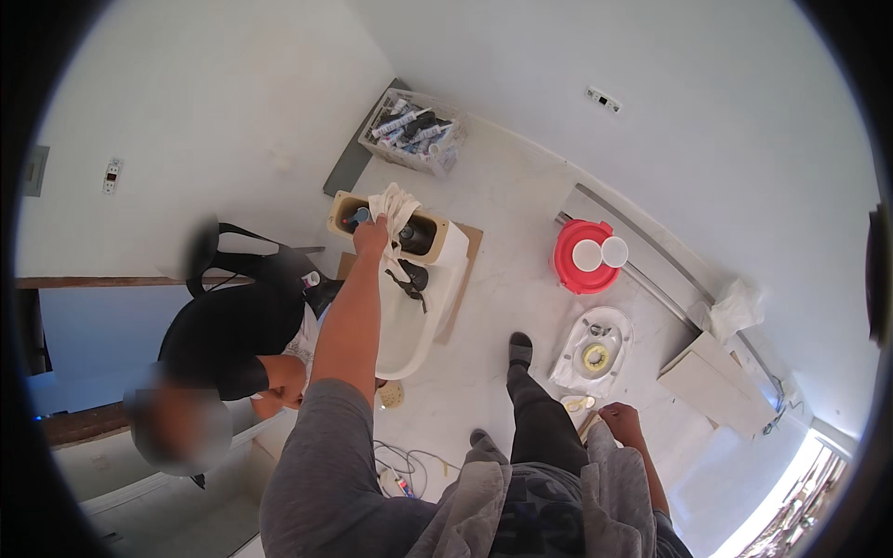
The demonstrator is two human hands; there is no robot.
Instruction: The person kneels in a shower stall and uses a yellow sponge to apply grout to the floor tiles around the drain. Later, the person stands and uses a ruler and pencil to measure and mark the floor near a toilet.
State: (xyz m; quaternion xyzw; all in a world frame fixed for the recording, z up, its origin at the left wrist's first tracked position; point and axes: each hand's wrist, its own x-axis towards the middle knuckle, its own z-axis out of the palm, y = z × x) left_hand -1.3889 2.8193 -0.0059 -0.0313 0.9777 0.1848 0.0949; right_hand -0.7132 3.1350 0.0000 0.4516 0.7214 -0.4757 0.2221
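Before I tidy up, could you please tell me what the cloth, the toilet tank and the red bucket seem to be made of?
Cloth in the left hand: probably cotton, matte, hanging in soft folds. Toilet tank: likely glazed ceramic, smooth and white outside, beige at the rim. Red bucket: apparently moulded plastic, evenly coloured.

Room (507,270) under renovation, open-tanked toilet (400,349), crate (437,165) of sealant tubes (400,123), loose panels (712,383)

the cloth (394,205) is showing off-white, the tank's rim (444,239) is showing tan, the bucket (586,282) is showing red, the two cups (586,255) are showing white, and the ring (587,357) is showing pale yellow.
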